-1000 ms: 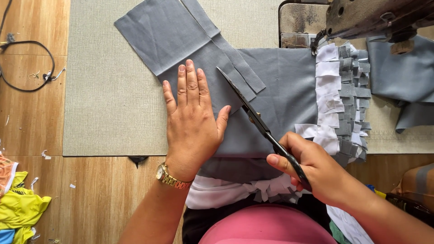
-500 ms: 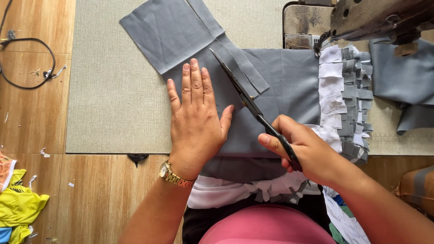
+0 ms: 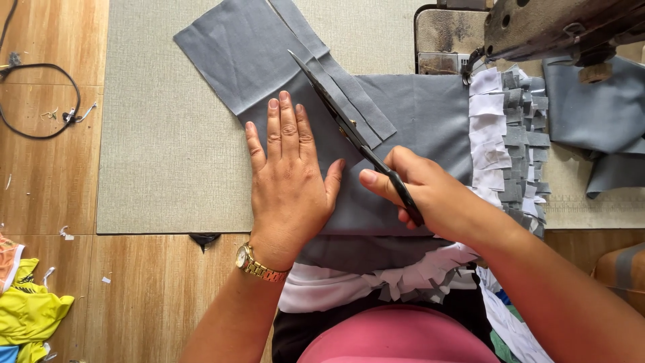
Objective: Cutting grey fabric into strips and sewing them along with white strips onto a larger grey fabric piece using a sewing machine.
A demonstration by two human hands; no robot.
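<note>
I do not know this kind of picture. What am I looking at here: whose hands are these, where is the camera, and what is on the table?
The camera sits on a person's head and looks down, so both hands belong to that person. The left hand, with a gold wristwatch, lies flat and spread on a piece of grey fabric, pressing it down. The right hand holds black-handled scissors, whose blades run along the fabric beside narrow grey strips. The fabric lies on a pale mat over a wooden table. At the top right is a sewing machine, and below it a stack of small white and grey cloth pieces. A black cable lies at the left, and yellow cloth at the lower left.
</note>
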